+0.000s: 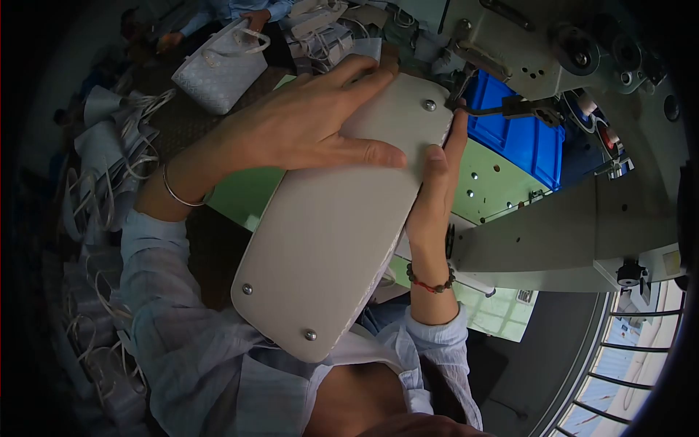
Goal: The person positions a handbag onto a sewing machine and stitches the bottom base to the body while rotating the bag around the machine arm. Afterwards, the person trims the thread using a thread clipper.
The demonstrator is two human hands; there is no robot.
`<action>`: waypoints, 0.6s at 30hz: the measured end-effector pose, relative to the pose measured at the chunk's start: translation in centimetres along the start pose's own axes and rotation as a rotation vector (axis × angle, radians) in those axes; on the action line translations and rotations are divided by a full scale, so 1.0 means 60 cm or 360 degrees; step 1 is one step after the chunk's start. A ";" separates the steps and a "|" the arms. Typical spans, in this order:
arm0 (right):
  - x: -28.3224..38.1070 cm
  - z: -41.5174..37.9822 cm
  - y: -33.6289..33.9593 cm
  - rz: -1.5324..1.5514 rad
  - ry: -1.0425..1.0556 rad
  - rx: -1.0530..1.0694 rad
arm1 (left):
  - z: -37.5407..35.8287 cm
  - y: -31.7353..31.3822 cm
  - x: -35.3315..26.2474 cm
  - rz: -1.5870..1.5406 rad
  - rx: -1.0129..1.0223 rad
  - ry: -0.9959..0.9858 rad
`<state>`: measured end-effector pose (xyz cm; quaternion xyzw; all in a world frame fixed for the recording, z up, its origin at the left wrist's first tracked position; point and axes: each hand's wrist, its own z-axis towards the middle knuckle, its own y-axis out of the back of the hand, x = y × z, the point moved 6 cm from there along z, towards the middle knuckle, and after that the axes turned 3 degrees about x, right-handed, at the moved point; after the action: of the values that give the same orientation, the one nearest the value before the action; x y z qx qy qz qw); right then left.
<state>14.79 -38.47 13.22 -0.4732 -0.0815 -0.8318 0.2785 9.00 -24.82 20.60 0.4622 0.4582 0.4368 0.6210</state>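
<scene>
A pale grey handbag (pixel 331 226) is turned so its flat base faces me, with round metal feet near the corners and light stitching along the right edge. My left hand (pixel 313 120) lies across its upper part, thumb stretched over the base and fingers reaching the far edge. On the right edge, my right hand (pixel 435 182) grips the bag, thumb on the base and fingers along the side. The bag's upper right corner is at the working end of a sewing machine (pixel 539 237); the exact needle contact is hidden. The bag's body beneath the base is mostly out of sight.
A blue plastic crate (pixel 513 135) stands behind the machine's green table (pixel 502 178). Piles of pale bags with handles (pixel 109 189) line the left. Farther back, another person's hand (pixel 255 20) is at a white handbag (pixel 222 65). A barred window (pixel 619 364) is lower right.
</scene>
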 end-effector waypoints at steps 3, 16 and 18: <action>0.009 -0.010 -0.012 0.0023 -0.0006 -0.0086 | -0.009 -0.002 0.004 -0.0076 -0.0073 0.0015; 0.023 -0.025 -0.010 0.0144 -0.0126 -0.0257 | -0.308 -0.234 -0.070 -0.3505 -0.1367 -0.0427; 0.025 -0.028 -0.013 0.0162 -0.0140 -0.0257 | -0.311 -0.268 -0.084 -0.4436 -0.1484 0.0437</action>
<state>12.56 -39.07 13.65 -0.5337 -0.0022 -0.7988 0.2775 -8.25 -29.55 2.93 -0.6226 0.3981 -0.3554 0.5724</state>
